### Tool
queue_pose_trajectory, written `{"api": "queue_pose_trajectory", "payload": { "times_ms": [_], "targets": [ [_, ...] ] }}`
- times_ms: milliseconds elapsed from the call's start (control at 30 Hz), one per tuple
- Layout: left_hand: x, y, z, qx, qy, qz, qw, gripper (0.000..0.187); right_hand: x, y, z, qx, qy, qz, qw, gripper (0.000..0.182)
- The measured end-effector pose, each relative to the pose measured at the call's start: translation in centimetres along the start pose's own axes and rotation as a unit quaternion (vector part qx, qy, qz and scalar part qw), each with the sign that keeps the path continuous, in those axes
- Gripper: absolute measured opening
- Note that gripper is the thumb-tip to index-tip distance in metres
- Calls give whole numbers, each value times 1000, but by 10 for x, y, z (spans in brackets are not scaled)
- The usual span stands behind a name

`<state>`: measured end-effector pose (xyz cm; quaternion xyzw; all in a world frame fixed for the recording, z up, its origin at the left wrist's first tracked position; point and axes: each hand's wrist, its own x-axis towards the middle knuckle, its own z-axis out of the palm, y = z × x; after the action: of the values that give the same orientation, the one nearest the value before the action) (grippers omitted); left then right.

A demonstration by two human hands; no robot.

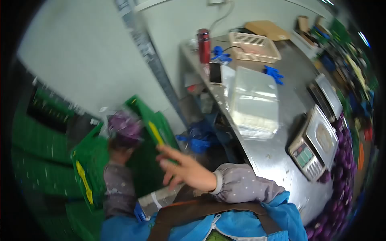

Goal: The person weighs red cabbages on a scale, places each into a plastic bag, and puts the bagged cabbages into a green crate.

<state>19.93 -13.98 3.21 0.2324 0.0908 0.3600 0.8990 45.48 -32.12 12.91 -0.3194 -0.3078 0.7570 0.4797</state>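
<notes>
My left hand [120,156] is wrapped round a clear plastic bag of purple produce [125,129], perhaps red onions; blur hides its detail. Hand and bag are over a green plastic crate [89,160] with yellow handle strips. In front of my body, my right hand [189,172] hangs in the air with fingers spread and nothing in them. It is close to the crate's near right side, left of the metal table [261,156].
Clear plastic bags [255,102] lie stacked on the table, near a phone [215,73], a red flask [204,46], blue gloves [274,74] and a cream basket [254,47]. Digital scales [307,154] stand at right, beside heaped purple produce [339,188]. Green crates [40,148] are stacked at left.
</notes>
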Motion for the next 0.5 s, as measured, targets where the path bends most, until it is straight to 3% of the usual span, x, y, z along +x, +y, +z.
{"api": "queue_pose_trajectory", "payload": {
  "times_ms": [67,133,200,233,333,400,433,467,500],
  "targets": [
    [-17,37,-84,150,163,66,973,64,12,17,-14,-62,6,18,998,49],
    [-17,50,-139,94,211,16,973,60,7,32,-32,-78,75,41,993,39],
    [-2,38,-160,166,346,-18,923,56,-9,38,-50,-74,172,30,982,31],
    [11,28,-182,166,267,-27,949,55,-18,46,-63,-79,215,22,973,30],
    [44,8,-206,137,261,-138,946,54,-67,50,-81,-57,361,-5,931,26],
    [57,6,-192,222,196,-242,924,55,-102,58,-91,-29,443,-9,896,24],
    [58,9,-196,196,276,-247,908,52,-122,64,-93,-16,483,-10,875,24],
    [69,20,-208,312,337,-204,864,55,-142,75,-98,3,519,-6,855,24],
    [83,37,-229,580,376,-64,720,59,-164,90,-104,15,542,-13,840,28]
  ]
}}
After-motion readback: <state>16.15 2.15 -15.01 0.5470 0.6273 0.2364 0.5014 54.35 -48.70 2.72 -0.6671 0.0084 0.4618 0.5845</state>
